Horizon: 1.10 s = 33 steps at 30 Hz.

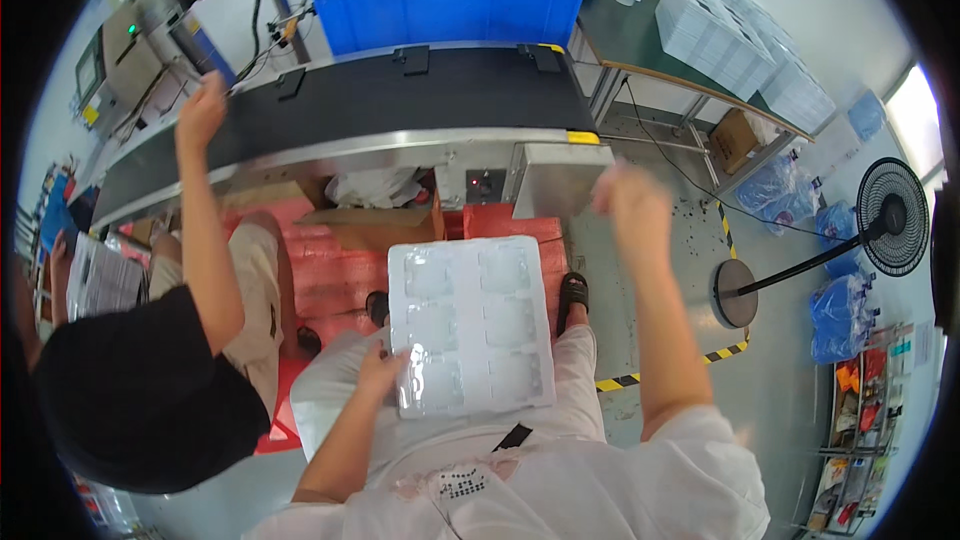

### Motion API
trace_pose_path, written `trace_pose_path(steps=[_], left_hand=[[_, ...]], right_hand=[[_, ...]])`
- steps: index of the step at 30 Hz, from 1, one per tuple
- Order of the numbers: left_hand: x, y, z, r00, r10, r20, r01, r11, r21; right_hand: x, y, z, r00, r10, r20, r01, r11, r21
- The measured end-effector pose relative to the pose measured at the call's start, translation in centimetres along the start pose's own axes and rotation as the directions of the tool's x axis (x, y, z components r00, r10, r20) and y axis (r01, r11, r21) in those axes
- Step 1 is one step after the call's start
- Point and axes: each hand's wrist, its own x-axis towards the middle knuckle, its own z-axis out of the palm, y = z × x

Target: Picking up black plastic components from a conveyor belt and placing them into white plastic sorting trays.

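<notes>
A white plastic tray [470,325] with several shallow square recesses rests on my lap, looking bare in its pockets. My left hand [380,372] holds its left edge, fingers closed at the rim. Stretched forward and up, my right hand [633,202] is apart from the tray, near the metal box [562,180] at the conveyor's right end. Motion blurs its fingers, so whether it holds anything cannot be made out. Ahead runs the black conveyor belt [350,105], carrying flat black pieces [411,61] spaced along its far side.
A co-worker in black [150,390] sits at my left, one hand [203,112] raised over the belt. Behind the belt stands a blue bin [450,5]. White trays [715,35] are stacked on the green table [625,35]. A fan [890,215] stands right; a cardboard box [375,228] lies below the belt.
</notes>
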Motion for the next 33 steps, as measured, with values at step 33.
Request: trace_pose_path(steps=[33], left_hand=[[3.9, 29.3, -2.4, 0.735, 0.677, -0.033, -0.669, 0.716, -0.201]], right_hand=[[-2.8, 15.2, 13.1, 0.646, 0.103, 0.757, 0.244, 0.911, -0.332]])
